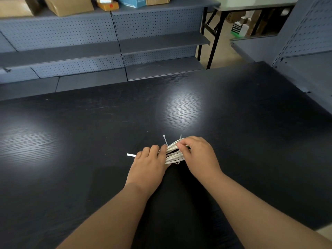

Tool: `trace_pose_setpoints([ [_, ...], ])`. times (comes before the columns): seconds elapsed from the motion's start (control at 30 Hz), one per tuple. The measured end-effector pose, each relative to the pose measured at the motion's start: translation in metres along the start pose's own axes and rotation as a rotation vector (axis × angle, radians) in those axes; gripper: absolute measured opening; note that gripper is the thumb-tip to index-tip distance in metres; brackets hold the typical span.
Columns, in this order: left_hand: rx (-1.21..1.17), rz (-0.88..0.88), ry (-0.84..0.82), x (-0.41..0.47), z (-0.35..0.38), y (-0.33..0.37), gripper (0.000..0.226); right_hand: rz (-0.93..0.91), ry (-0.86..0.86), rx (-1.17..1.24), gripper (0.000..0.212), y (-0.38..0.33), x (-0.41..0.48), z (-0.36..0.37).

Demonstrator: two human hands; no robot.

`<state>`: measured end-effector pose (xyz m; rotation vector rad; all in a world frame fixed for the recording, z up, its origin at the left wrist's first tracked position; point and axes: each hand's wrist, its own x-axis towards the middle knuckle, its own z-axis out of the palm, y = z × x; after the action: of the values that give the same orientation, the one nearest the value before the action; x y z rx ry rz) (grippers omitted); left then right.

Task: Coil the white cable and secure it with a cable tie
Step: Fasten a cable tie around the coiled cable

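White cable (172,155) is already coiled into a flat bundle of several loops. It sits between the two hands, just above the black wood-grain table (179,108).

Step in hand, as I read it: tying. The cable tie (179,157) is looped under the bundle but not closed.
- Both tie ends stick up just past the fingertips: the head end (163,136) on the left-finger side, the thin tail (180,136) on the right-finger side.
- Left hand (149,162): fingers (154,150) curled over the bundle's left end, gripping it.
- Right hand (199,155): fingertips (180,146) close together, pinching the tie strap against the coil. The thumb is hidden.
- A short white plug end (131,155) pokes out past the left knuckles.

Next move, my guess: feed the tail into the head and pull it tight while the left hand keeps the loops stacked.

Materials:
- The cable is smooth, round and springy-looking, so the loops may fan out if the grip loosens.
- The tie is a thin, stiff, translucent nylon strip.
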<state>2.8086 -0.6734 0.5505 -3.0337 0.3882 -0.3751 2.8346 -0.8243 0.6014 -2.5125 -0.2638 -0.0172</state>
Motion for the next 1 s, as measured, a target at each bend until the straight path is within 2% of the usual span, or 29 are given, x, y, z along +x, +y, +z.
trace_pose_setpoints([
  [0.2, 0.006, 0.004, 0.029, 0.0, 0.001, 0.0, 0.056, -0.012, -0.073, -0.073, 0.024, 0.005, 0.007, 0.014],
  [0.27, 0.002, -0.007, 0.018, -0.001, 0.002, 0.0, 0.049, -0.006, -0.089, -0.082, 0.026, 0.007, 0.008, 0.017],
  [0.47, -0.106, -0.063, -0.118, 0.0, -0.009, 0.001, 0.056, 0.011, -0.043, -0.039, 0.029, 0.013, 0.007, 0.024],
  [0.6, -0.307, -0.142, -0.302, 0.002, -0.026, 0.004, 0.058, -0.006, -0.049, -0.046, 0.029, 0.016, 0.004, 0.027],
  [0.67, -0.479, -0.246, -0.331, 0.008, -0.034, 0.007, 0.048, -0.014, -0.033, -0.041, 0.03, 0.018, 0.003, 0.029],
  [0.73, -0.672, -0.431, -0.288, 0.017, -0.035, 0.009, 0.031, -0.025, -0.016, -0.042, 0.03, 0.019, 0.002, 0.031],
  [0.77, -0.726, -0.529, -0.279, 0.023, -0.032, 0.01, 0.032, -0.023, -0.013, -0.048, 0.03, 0.019, 0.002, 0.032],
  [0.87, -0.679, -0.744, -0.341, 0.041, -0.027, 0.011, 0.043, -0.029, 0.034, -0.064, 0.03, 0.019, 0.001, 0.034],
  [1.0, -0.559, -0.918, -0.525, 0.065, -0.022, 0.006, 0.036, -0.027, 0.088, -0.085, 0.032, 0.019, 0.001, 0.038],
])
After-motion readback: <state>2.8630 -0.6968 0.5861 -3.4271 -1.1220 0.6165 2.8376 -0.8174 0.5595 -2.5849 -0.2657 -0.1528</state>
